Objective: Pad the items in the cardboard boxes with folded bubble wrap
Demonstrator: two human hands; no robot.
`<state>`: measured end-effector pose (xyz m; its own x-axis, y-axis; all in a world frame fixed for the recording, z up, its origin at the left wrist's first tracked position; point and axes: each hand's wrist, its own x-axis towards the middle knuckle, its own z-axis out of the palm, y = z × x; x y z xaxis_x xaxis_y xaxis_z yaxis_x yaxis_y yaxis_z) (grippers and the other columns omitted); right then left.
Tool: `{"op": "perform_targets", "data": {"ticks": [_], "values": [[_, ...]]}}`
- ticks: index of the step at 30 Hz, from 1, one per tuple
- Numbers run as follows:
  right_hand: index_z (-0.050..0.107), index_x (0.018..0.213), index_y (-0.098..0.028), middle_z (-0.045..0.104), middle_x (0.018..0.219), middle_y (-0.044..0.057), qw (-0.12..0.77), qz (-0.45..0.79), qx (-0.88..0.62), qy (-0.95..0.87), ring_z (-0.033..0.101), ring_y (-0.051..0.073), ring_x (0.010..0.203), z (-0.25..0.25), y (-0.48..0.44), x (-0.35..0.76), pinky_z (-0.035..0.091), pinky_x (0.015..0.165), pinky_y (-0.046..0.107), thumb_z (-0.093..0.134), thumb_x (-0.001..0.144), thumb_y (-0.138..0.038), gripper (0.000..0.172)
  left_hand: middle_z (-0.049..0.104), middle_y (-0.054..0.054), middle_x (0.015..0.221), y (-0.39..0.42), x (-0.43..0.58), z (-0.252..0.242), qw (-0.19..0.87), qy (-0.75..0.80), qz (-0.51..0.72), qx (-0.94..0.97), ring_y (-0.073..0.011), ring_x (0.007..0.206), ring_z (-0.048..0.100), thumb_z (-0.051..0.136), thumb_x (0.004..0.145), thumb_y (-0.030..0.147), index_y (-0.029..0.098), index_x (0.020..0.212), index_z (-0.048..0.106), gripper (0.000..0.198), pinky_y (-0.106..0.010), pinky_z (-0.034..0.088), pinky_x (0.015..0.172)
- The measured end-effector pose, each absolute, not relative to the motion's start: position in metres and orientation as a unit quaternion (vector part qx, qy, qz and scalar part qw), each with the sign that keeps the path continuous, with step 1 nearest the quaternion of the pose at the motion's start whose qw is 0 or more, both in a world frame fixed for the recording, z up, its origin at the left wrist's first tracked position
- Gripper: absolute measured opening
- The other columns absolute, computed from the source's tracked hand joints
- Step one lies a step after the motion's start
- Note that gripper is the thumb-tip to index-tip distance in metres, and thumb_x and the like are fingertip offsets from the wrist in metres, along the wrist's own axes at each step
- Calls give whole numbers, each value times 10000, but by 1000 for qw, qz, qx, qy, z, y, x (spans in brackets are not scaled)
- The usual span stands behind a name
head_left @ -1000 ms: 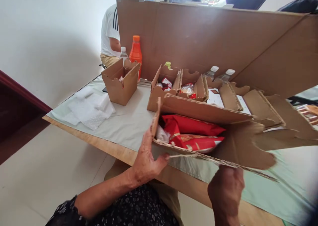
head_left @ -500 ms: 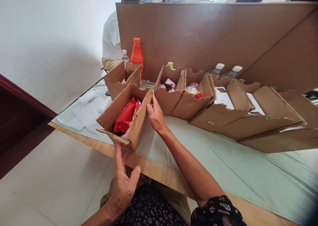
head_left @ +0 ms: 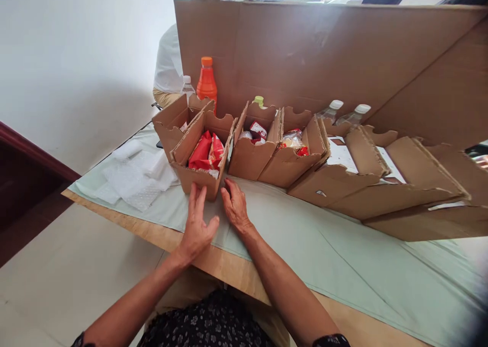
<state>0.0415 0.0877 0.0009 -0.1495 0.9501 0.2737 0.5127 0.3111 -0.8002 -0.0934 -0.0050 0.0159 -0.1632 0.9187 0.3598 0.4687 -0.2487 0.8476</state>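
A narrow open-topped cardboard box [head_left: 194, 180] stands on the cloth-covered table in front of me, with red snack packets [head_left: 206, 151] inside. My left hand [head_left: 198, 227] has its fingers stretched out against the box's near face, thumb apart. Close to the box's lower right corner is my right hand [head_left: 235, 204], fingers slightly bent and apart, holding nothing; whether its fingertips touch the cardboard I cannot tell. Another cardboard box [head_left: 168, 123] sits just behind on the left. To the right stands a box [head_left: 249, 158] with small packets in it.
Several more cardboard boxes [head_left: 351, 194] line up rightward. Bubble wrap [head_left: 137, 179] lies at the left. An orange bottle [head_left: 207, 85] and clear bottles [head_left: 356, 114] stand behind the boxes, before a tall cardboard panel [head_left: 305, 52]. A person in a white top [head_left: 168, 59] sits beyond it.
The box with red packets has slid away from the table's front edge, back into line with the others. My left hand followed it forward; my right hand moved down from its side toward the near corner.
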Motion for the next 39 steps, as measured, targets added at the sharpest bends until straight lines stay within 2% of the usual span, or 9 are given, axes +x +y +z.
{"op": "perform_targets", "data": {"ticks": [7,13,16,22,25,28,33,36,39], "values": [[678,1287,-190,709,1343,144,382,273,-519,-715,622,280,1282,-1,92,45,433,1116,483,432,952,-273,423,95,-218,1765,92,-96,25,249,557,422,670,-363,1633,181,644,801,206,129,1618,333,878,-553,324,1277],[742,1095,-198,742,1263,148,378,270,-509,-725,658,296,1231,-2,91,47,449,1098,503,487,914,-282,324,580,-193,1537,83,-125,12,262,558,339,711,-369,1476,503,678,841,321,156,1419,619,604,-602,374,1237],[745,1041,-211,763,1201,146,378,269,-512,-723,681,304,1182,2,90,46,474,1069,513,489,920,-310,300,630,-186,1486,48,-151,1,256,552,332,721,-390,1450,527,725,798,301,167,1271,726,491,-634,366,1233],[545,1463,-216,757,1202,94,360,287,-452,-764,713,188,864,68,104,5,563,816,342,514,944,-307,527,745,-134,1317,7,-173,-14,212,531,404,714,-321,1358,624,627,892,200,208,1240,743,367,-603,431,1206],[330,1628,-238,774,1107,47,307,234,-432,-815,704,179,818,121,128,-37,538,841,327,525,943,-283,713,768,-136,1251,9,-170,-15,214,526,427,704,-324,1300,661,619,892,180,194,1232,742,362,-602,476,1165],[289,1650,-195,788,987,58,203,159,-476,-841,722,246,872,156,158,-73,523,870,358,570,925,-276,781,774,-139,1225,14,-168,-16,207,519,438,704,-326,1278,670,614,890,170,183,1205,745,341,-586,498,1143],[647,1271,-164,757,947,102,213,121,-515,-821,704,254,871,161,195,-95,503,815,339,567,943,-246,348,766,-145,1232,15,-169,-18,215,512,455,696,-321,1262,674,619,890,167,178,1193,745,329,-581,496,1149],[670,986,-192,727,864,63,246,131,-499,-820,670,208,794,153,197,-95,463,751,298,550,945,-206,127,716,-163,1339,14,-169,-20,221,546,481,649,-319,1283,661,613,890,171,182,1223,736,356,-558,515,1139],[646,941,-208,699,786,30,236,125,-472,-840,636,189,730,152,186,-94,409,703,275,544,942,-201,103,669,-173,1409,15,-169,-20,228,575,521,589,-331,1348,615,610,866,159,179,1235,727,388,-553,509,1146]]}}
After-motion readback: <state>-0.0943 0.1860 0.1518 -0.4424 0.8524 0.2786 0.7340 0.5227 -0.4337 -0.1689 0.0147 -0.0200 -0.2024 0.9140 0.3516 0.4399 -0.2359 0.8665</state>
